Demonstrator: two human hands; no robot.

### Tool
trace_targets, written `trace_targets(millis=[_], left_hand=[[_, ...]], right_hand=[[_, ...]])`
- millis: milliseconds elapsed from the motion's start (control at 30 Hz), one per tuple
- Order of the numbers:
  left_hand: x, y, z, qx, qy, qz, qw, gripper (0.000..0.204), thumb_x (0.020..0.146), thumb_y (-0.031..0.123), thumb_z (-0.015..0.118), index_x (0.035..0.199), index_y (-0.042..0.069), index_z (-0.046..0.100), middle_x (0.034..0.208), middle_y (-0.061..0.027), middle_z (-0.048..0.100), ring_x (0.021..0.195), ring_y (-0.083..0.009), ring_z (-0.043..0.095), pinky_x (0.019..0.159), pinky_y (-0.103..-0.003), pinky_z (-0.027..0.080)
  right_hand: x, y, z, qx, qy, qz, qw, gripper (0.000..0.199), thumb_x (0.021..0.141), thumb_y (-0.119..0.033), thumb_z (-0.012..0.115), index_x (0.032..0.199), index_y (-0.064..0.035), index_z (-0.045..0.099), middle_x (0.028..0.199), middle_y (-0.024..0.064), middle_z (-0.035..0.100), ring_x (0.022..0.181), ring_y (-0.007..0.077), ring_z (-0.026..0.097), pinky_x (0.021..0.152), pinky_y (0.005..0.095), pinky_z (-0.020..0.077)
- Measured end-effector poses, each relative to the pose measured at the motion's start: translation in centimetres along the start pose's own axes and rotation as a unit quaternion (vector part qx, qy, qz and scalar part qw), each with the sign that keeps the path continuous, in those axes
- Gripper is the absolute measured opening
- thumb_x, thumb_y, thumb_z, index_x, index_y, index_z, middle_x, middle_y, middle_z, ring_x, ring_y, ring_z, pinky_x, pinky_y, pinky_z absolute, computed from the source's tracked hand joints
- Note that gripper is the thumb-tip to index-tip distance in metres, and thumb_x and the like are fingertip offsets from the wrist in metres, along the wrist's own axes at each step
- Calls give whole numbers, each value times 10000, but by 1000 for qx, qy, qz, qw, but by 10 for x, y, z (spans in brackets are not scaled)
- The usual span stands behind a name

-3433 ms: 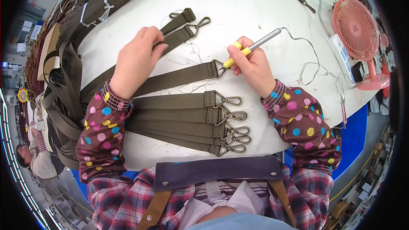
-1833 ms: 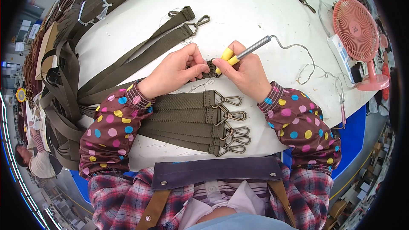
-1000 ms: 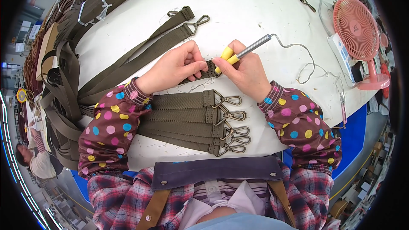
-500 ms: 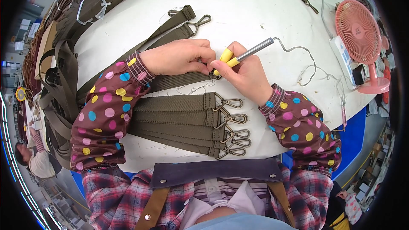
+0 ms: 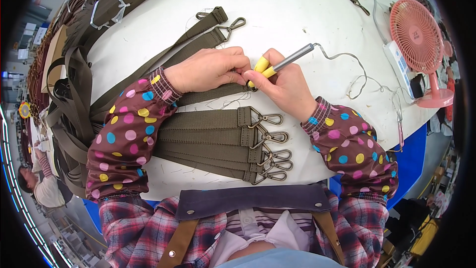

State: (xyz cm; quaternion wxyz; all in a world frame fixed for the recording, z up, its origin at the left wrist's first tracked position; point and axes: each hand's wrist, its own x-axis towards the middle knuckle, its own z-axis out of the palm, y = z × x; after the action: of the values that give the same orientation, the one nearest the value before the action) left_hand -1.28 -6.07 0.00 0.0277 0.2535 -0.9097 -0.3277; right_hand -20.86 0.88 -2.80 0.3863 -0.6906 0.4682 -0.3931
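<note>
My left hand [image 5: 210, 69] is closed in a pinch at the end of an olive webbing strap [image 5: 213, 93], whose tip is mostly hidden by the fingers. My right hand [image 5: 285, 85] grips a corded, pen-shaped tool [image 5: 293, 57] with a grey shaft and yellow grip. Its working tip meets the strap end beside my left fingertips, where a small part of a dark metal ring shows. A yellow covering [image 5: 262, 63] sits at a right fingertip. Below my hands lie several olive straps [image 5: 201, 136] with metal snap hooks [image 5: 270, 138], fanned side by side.
Two strap ends [image 5: 208, 27] lie beyond my left hand, one with a snap hook. Bundled straps [image 5: 74, 99] heap along the left edge. At right stand a pink fan [image 5: 416, 37] and a white power strip [image 5: 399, 69]; a thin cable [image 5: 364, 77] crosses the white table [image 5: 317, 15].
The pen-shaped tool has shifted slightly left and tilted a little. My left forearm has moved slightly to the right; both hands keep their grip at the strap end.
</note>
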Motion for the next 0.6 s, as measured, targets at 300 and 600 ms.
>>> trace_targets(millis=[300,600], left_hand=[[-1,2,1,-12,9,-7,1000,187,870,264,614,927,95,557,920,-48,556,809,-241,585,689,-361,460],[-7,2,3,-128,68,-103,984,139,907,169,563,927,54,488,792,-102,574,728,-247,579,657,-344,452]], right_hand=[[1,-2,-1,-12,-4,3,1000,334,870,-288,655,824,-39,438,615,86,592,527,184,589,485,276,438],[7,-3,-3,61,29,26,997,319,871,-254,664,826,-27,443,636,59,597,536,101,563,486,239,423]])
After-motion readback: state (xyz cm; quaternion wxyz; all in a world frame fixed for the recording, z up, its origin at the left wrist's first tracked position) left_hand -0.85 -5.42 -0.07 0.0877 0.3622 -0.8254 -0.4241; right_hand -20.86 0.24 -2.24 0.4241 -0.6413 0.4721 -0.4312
